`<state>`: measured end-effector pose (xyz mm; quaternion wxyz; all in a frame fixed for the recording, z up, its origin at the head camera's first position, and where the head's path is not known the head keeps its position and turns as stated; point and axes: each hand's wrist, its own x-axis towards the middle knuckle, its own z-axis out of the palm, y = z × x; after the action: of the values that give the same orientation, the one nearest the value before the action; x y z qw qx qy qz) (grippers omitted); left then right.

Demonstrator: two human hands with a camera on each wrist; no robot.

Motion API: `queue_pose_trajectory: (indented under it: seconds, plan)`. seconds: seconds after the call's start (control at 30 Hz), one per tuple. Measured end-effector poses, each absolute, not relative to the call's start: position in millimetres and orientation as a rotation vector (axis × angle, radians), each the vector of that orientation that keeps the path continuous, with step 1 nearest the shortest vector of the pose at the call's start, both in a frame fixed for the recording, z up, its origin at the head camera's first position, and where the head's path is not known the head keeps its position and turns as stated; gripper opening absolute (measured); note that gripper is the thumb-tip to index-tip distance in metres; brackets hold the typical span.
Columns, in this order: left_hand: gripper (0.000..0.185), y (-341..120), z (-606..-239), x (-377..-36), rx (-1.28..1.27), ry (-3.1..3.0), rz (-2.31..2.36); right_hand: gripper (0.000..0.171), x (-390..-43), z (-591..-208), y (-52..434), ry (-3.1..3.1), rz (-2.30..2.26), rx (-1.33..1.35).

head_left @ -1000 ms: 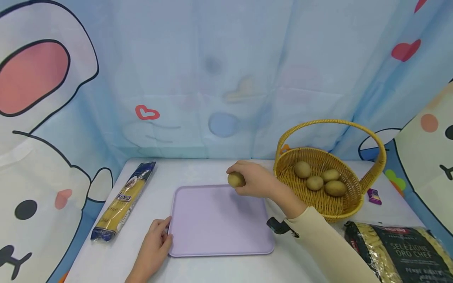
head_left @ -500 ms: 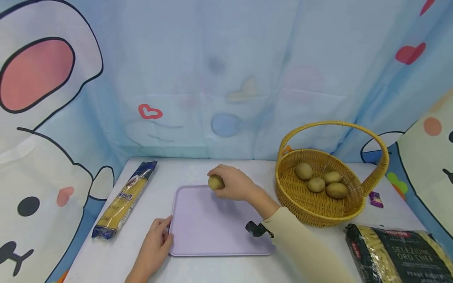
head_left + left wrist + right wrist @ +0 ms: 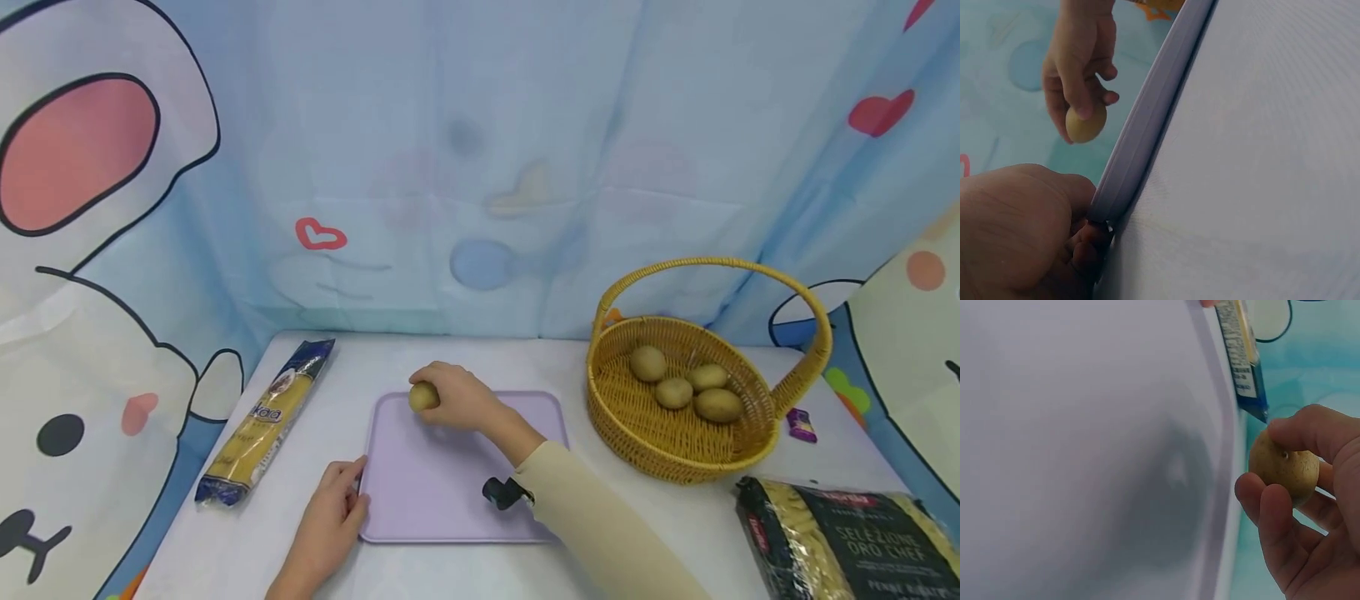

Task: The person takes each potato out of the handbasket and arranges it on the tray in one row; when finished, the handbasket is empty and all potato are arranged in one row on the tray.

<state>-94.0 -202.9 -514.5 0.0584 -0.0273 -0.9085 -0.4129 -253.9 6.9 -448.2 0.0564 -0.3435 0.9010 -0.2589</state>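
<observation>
One round yellow-brown potato point(image 3: 423, 397) is pinched between thumb and fingers in the right hand's point(image 3: 459, 400) closed grip, raised by the far left corner of a lilac rectangular tray point(image 3: 427, 500). The left hand point(image 3: 330, 518) pinches the tray's left edge. Along the white surface's point(image 3: 442, 575) left edge lies a blue-and-yellow plastic pasta pack point(image 3: 266, 419); toward its far right corner, a yellow woven basket point(image 3: 637, 448) holds four brown potatoes point(image 3: 674, 392).

Held potato point(image 3: 423, 397): yellow-brown. Tray point(image 3: 420, 504): plain lilac. Wicker basket point(image 3: 637, 448): golden, woven. Long-pasta packet point(image 3: 264, 423): yellow, blue ends. Penne bag point(image 3: 855, 533): black, yellow. Curtain point(image 3: 375, 125): blue, red hearts.
</observation>
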Motion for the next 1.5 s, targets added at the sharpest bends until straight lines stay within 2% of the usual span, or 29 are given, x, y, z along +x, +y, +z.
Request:
queue_pose_trajectory:
  seconds: [0.27, 0.57, 0.97, 1.5]
  plan:
    - [0.052, -201, -515, -93, -0.095, -2.75, -1.271, 0.048, -249, -463, -22, 2.709, -0.732, -1.008]
    - [0.051, -195, -520, -88, -0.09, -2.775, -1.289, 0.055, -240, -473, -27, 2.73, -0.636, -0.981]
    - [0.052, -197, -517, -94, -0.05, -2.796, -1.242, 0.067, -241, -467, -18, 2.79, -0.63, -0.985]
    - [0.052, -202, -517, -96, -0.027, -2.799, -1.259, 0.06, -230, -442, 22, 2.787, -0.759, -1.071]
